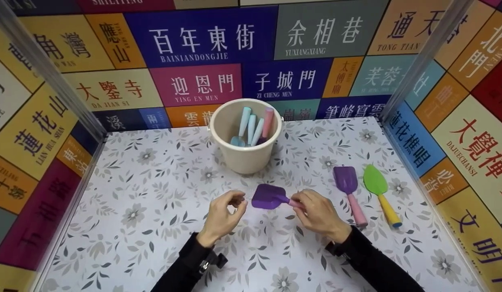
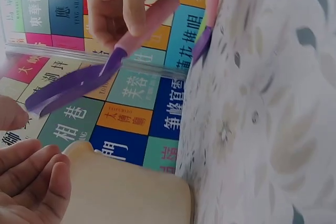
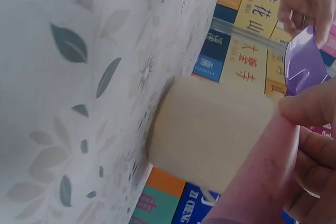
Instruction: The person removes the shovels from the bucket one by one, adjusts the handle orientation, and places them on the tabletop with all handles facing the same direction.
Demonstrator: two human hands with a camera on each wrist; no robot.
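Observation:
My right hand [image 1: 317, 213] pinches the pink handle of a toy shovel [image 1: 269, 196] with a flat purple blade. The shovel is held above the table, its blade pointing left; in the right wrist view the pink handle [image 3: 257, 177] fills the foreground. Just off the blade's end is my left hand [image 1: 224, 217], fingers loosely curved and thumb apart from them, with nothing between them. The left wrist view shows its fingers [image 2: 31, 177] near the tip of the purple blade [image 2: 73, 85]. Behind both hands stands a cream bucket [image 1: 246, 158].
Inside the bucket stand light blue handles [image 1: 244, 121] and a pink handle [image 1: 268, 121]. On the right lie another purple shovel [image 1: 346, 180] with a pink handle and a green leaf-shaped trowel [image 1: 375, 180] with a yellow handle. Panels with printed characters [image 1: 202, 36] enclose the flowered tabletop [image 1: 153, 235].

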